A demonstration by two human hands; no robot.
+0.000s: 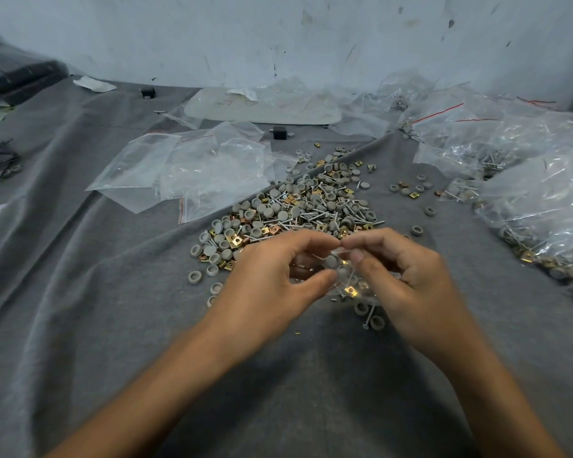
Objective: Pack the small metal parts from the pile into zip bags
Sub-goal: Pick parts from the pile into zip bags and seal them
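Zip bag (pixel 343 276), part-filled, at 6 o'clock edge of pile (pixel 298 209). Mouth pinched between fingertips of left hand (pixel 272 276) and right hand (pixel 407 272). Thin slick film, limp, probably bottom-heavy; best held at zip strip. Empty bags (pixel 196 166) at 10 o'clock, filled bags (pixel 526 193) at 2.

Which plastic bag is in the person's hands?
The small bag pinched between the left hand and right hand, with grey caps and gold clips inside. The empty bags lie flat left of the pile; the filled bags sit at the right.
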